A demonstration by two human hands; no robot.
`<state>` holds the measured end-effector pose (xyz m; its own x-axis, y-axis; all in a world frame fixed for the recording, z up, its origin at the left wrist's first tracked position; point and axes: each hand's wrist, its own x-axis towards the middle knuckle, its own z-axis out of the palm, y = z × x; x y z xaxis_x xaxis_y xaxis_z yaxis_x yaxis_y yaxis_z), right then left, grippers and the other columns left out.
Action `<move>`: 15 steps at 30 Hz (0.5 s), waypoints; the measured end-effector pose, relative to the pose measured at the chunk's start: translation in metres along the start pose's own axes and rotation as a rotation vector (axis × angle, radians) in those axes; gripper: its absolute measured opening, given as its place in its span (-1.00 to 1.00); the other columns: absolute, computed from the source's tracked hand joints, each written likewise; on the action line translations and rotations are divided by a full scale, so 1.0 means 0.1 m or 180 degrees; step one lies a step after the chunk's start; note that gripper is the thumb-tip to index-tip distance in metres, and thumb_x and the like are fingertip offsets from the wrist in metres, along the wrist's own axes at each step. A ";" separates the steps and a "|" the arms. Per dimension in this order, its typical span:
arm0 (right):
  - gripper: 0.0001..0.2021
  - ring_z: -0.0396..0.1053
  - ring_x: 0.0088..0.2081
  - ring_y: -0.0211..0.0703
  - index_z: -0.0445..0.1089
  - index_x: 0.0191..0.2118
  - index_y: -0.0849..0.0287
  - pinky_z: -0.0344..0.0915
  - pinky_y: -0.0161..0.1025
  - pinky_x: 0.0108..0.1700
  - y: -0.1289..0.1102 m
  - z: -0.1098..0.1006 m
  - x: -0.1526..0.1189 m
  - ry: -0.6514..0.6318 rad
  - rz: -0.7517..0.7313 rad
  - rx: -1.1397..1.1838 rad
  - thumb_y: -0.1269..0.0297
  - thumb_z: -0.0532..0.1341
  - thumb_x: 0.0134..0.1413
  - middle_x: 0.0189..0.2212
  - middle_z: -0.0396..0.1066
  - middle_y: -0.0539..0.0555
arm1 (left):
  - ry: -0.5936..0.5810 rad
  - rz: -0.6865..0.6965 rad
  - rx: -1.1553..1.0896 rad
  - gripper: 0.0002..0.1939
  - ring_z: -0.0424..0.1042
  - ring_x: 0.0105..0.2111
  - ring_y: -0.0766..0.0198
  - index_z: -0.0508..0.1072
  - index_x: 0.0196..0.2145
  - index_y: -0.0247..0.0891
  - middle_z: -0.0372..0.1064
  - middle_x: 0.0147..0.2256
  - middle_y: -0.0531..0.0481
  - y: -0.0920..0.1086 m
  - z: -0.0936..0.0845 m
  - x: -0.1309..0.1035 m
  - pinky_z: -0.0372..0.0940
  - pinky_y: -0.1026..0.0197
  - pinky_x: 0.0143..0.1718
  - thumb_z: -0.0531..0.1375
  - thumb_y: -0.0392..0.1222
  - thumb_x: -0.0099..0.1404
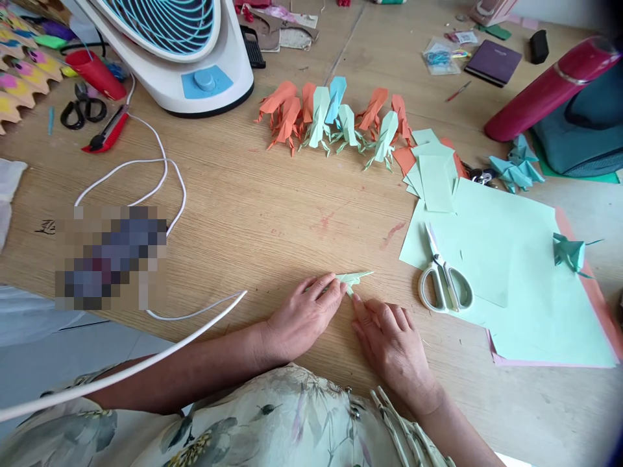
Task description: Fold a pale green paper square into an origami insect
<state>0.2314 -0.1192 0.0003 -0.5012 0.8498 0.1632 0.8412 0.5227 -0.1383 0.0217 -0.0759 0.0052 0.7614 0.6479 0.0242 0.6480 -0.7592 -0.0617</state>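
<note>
A small piece of folded pale green paper point(351, 279) lies on the wooden table close to the front edge, with thin pointed ends. My left hand point(307, 316) rests on its left part, fingers together and holding it against the tabletop; that part is hidden underneath. With closed fingers, my right hand point(389, 334) grips a narrow strip of the same paper that points down toward me. White-handled scissors point(444, 279) lie partly open on pale green sheets point(530, 305) to the right of my right hand.
Folded paper figures point(318, 120) in orange, green and blue stand at the back. Cut green pieces point(435, 178) lie right of them. A white fan point(204, 78), a red cutter point(107, 130), black scissors point(82, 111), a white cable point(195, 334) and a red bottle point(549, 91) surround the work area.
</note>
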 end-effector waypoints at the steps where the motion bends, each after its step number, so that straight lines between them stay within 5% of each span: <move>1: -0.59 0.29 -0.23 0.00 0.26 0.23 0.21 0.26 -0.07 -0.23 0.00 -0.01 -0.02 -0.0032 0.0015 -0.0020 0.41 0.14 0.29 -0.14 0.40 0.20 | -0.0014 0.0003 0.0028 -0.57 0.24 0.22 0.12 0.29 0.24 -0.38 0.32 0.17 -0.20 0.00 0.00 0.00 0.28 0.13 0.15 -0.01 -0.28 0.48; 15: -0.57 0.31 -0.02 0.05 0.25 0.23 0.29 0.33 0.02 0.00 0.16 -0.05 -0.19 -0.0119 -0.0323 0.0166 0.45 0.17 0.27 0.03 0.40 0.24 | 0.0016 0.0162 -0.0169 -0.53 0.22 0.23 0.12 0.21 0.30 -0.40 0.28 0.22 -0.15 -0.10 0.02 -0.03 0.25 0.11 0.18 -0.04 -0.32 0.48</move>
<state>0.2557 -0.1271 -0.0002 -0.5913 0.7937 0.1427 0.7745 0.6083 -0.1737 0.0126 -0.0699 0.0037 0.7933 0.6082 0.0272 0.6086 -0.7934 -0.0098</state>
